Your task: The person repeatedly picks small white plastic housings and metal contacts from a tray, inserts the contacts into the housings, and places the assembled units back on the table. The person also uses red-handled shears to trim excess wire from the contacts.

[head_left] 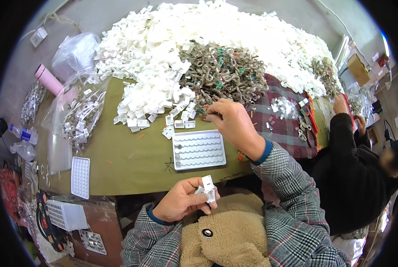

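Close to my body, my left hand (pixel 180 201) is closed around a small white plastic case (pixel 207 183); other white pieces seem to sit with it among the fingers. My right hand (pixel 236 123) is over the near edge of a heap of tangled grey-brown cord-like pieces (pixel 225 73), its fingers bent together. Whatever the fingertips pinch, if anything, is hidden. Below that hand is a white tray (pixel 200 165) with rows of hollows and a few small round grey parts along its left side.
A large mound of white plastic cases (pixel 150 40) covers the table's far side. Clear bags (pixel 81 111), a pink bottle (pixel 48 80) and another white tray (pixel 80 178) lie left. On the right are plaid cloth (pixel 274 129), scissors (pixel 312 118) and a co-worker's dark sleeve (pixel 343 147).
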`<state>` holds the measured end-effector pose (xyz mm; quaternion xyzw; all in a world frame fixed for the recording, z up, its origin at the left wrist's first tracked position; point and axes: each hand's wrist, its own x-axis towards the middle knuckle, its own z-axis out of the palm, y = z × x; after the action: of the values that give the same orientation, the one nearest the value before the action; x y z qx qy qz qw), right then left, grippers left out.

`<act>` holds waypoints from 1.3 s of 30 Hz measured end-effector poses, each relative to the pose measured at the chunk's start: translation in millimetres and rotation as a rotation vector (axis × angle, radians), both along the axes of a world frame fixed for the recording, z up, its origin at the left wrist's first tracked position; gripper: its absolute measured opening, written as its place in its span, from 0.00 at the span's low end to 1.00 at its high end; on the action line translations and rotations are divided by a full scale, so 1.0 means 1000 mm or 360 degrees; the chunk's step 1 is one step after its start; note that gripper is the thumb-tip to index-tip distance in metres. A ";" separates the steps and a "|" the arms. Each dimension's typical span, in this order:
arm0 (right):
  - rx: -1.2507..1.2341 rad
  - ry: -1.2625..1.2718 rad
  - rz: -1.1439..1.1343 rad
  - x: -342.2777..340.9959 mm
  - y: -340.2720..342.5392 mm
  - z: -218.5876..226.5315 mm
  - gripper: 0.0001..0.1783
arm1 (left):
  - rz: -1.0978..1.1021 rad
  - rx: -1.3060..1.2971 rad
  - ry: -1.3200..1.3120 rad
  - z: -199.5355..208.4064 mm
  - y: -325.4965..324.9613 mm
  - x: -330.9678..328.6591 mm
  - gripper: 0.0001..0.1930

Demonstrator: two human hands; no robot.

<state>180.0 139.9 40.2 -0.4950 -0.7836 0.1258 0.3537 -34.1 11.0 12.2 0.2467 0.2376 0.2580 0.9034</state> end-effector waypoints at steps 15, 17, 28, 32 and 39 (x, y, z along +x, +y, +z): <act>0.0276 -0.0435 -0.0244 -0.018 0.022 -0.028 0.05 | 0.0185 -0.0058 -0.0047 -0.011 -0.004 -0.015 0.11; 0.0270 -0.0139 -0.0263 -0.015 0.022 -0.017 0.04 | 0.0237 -0.0027 -0.0037 -0.010 -0.005 -0.017 0.12; -0.0874 0.1273 0.0329 -0.016 0.059 0.031 0.06 | 0.0731 0.0076 -0.0196 -0.004 0.002 -0.033 0.13; -0.1177 0.1563 0.0822 -0.042 0.066 0.038 0.05 | 0.0948 0.0125 -0.0222 -0.005 0.010 -0.049 0.14; -0.1137 0.0984 0.0737 -0.110 0.066 0.007 0.05 | 0.1450 0.0301 -0.0117 -0.006 0.030 -0.067 0.13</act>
<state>70.2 205.4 47.2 -0.3382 -0.6398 0.6002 0.3406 -101.1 40.7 6.2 0.1892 0.2651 0.6576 0.6793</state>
